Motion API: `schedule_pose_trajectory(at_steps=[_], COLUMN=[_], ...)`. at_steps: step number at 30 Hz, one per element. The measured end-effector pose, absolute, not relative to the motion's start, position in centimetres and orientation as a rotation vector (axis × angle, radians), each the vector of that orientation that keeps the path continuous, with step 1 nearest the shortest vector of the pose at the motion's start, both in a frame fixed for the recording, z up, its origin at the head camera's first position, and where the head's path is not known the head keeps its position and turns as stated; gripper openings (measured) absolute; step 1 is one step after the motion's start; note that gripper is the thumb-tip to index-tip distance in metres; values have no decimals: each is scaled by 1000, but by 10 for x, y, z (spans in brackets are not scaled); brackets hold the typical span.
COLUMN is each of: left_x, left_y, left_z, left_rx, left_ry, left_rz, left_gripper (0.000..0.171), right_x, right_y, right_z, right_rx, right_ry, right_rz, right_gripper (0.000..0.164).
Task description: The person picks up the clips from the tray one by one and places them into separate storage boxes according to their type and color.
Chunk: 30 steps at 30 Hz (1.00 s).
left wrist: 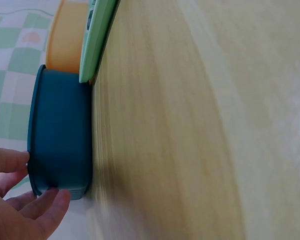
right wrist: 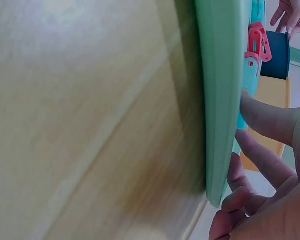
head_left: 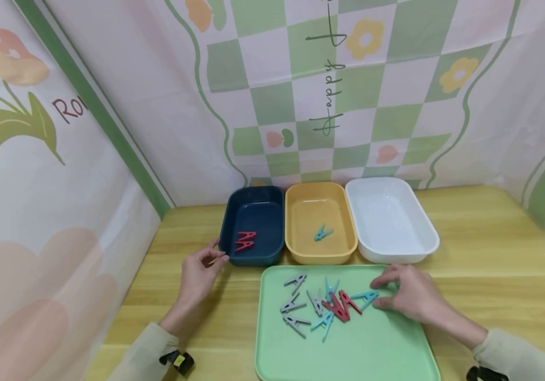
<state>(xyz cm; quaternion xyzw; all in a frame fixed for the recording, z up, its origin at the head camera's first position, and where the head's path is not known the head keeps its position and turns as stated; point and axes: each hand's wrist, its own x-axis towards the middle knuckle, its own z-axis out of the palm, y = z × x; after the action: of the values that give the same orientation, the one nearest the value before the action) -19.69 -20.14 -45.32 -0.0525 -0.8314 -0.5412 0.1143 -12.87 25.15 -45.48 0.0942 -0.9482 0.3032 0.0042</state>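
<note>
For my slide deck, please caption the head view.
Left hand touching the navy bin, right hand at a light-blue clothespin on the green tray.

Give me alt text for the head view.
Right hand by a blue clip on a green tray of gray, red and blue clips; left hand touching a navy bin holding two red clips. Right of it stand a yellow bin with one blue clip and a white bin.

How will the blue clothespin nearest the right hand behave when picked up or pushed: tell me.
The blue clothespin is probably stiff, its straight legs splayed apart. Its angular shape on the green tray seems unlikely to roll. Pushed toward the red clothespin close beside it, it might shove that along too.
</note>
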Motion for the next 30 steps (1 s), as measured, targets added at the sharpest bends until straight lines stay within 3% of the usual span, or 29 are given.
schedule_pose_trajectory(at_steps=[30], left_x=[-196], left_y=[-201], left_z=[-455], left_rx=[-152], left_ry=[-2440], left_rz=[-1586], left_gripper=[5], right_x=[-122], right_y=[261], right_z=[-443], right_rx=[353], right_ry=[-2923], right_rz=[1315], right_gripper=[22])
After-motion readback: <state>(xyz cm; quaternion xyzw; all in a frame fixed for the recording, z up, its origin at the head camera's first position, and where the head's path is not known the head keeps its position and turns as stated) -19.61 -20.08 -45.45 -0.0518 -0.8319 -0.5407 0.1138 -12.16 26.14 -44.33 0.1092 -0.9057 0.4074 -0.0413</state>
